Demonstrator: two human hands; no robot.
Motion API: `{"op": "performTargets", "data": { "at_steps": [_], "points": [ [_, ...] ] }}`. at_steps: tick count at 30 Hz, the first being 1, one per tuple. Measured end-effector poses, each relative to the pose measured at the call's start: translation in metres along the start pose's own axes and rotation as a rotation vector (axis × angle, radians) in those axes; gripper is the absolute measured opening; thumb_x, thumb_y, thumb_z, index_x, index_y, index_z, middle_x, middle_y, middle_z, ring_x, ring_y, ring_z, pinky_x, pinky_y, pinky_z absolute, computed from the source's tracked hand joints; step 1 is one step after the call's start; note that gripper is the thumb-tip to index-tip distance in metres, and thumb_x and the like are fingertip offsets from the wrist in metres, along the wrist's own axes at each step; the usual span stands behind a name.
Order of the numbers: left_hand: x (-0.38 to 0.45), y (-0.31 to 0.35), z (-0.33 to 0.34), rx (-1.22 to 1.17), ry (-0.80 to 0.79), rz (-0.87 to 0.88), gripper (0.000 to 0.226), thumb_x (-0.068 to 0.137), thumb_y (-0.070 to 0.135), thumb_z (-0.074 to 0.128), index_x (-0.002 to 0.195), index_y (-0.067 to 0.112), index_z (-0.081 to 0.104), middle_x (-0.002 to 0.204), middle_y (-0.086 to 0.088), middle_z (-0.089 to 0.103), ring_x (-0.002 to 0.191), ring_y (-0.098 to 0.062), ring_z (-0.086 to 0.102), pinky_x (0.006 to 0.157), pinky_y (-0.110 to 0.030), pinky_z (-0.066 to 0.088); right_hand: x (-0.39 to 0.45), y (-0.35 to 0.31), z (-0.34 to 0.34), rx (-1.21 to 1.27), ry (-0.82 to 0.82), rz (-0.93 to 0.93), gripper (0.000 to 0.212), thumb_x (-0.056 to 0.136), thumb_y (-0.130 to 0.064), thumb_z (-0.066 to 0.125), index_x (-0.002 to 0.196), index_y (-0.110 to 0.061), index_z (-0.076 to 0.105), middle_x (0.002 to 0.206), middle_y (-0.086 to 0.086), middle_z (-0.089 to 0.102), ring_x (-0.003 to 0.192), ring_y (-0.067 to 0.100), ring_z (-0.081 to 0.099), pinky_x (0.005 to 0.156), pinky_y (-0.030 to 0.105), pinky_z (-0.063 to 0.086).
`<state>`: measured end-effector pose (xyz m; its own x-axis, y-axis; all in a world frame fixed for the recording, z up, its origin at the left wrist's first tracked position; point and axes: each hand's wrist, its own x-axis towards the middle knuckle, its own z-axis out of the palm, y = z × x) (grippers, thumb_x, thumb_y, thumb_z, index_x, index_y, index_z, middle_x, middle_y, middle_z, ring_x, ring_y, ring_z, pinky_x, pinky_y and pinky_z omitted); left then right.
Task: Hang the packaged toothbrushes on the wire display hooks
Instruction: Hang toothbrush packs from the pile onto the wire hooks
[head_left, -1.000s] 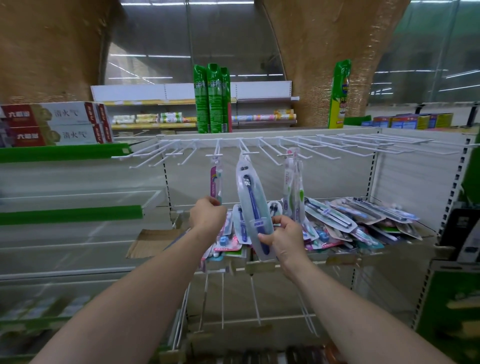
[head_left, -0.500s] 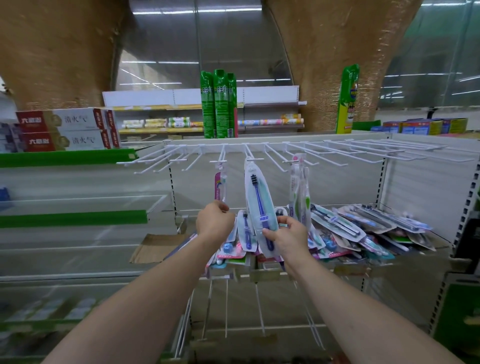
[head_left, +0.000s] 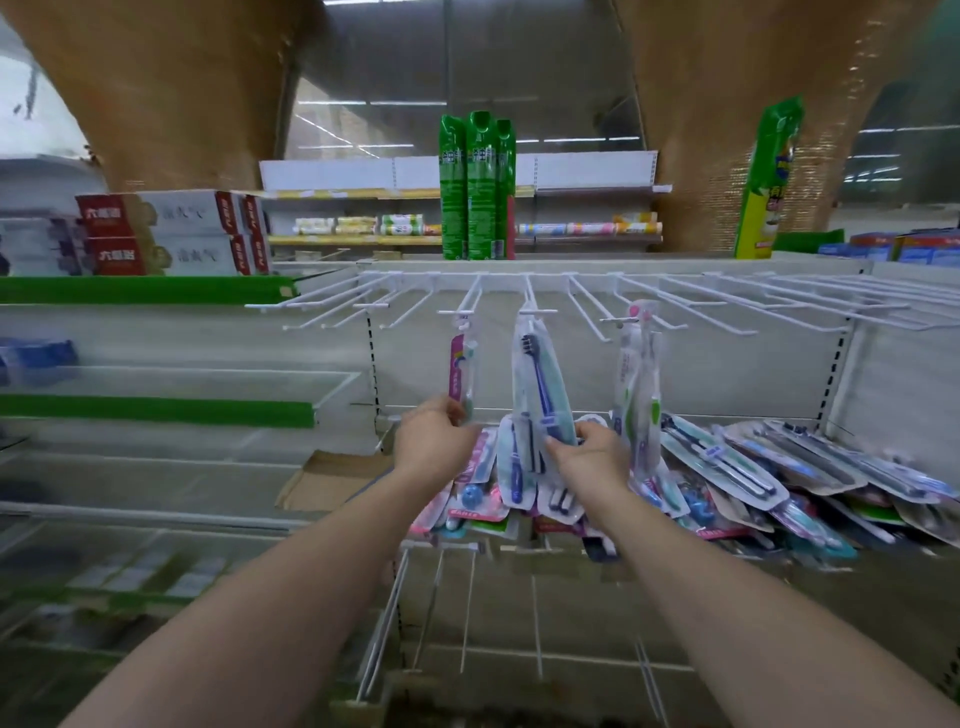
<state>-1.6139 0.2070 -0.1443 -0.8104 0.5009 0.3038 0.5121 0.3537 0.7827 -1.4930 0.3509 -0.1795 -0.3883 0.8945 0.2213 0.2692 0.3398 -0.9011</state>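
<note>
One blue toothbrush pack (head_left: 540, 384) now hooked, right hand (head_left: 589, 457) lower

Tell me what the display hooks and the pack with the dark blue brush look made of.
Display hooks: thin rods in glossy white, probably coated metal wire; the even white surface suggests paint or plastic coating. Blue toothbrush pack, pinched by the right hand: clear shiny plastic blister, since the brush shows through; any card backing can't be confirmed.

A shop aisle, probably a supermarket — white shelving (head_left: 332, 171), wire display hooks (head_left: 675, 306), boxed toothpaste (head_left: 166, 231).
</note>
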Motion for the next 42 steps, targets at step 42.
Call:
{"op": "performTargets", "data": {
  "at_steps": [42],
  "points": [
    [-0.004,0.016,0.083,0.314,-0.131,-0.213,0.033,0.090,0.038,0.070,0.106,0.009,0.065,0.102,-0.011,0.064,0.095,-0.030,0.064,0.077,-0.034,0.054,0.001,0.025,-0.006,-0.708,-0.038,0.042,0.058,0.085,-0.066,0.063,0.116,-0.018,0.056,0.121,0.008,0.060,0.111,0.031,0.061,0.073,0.036,0.043]
  ]
}}
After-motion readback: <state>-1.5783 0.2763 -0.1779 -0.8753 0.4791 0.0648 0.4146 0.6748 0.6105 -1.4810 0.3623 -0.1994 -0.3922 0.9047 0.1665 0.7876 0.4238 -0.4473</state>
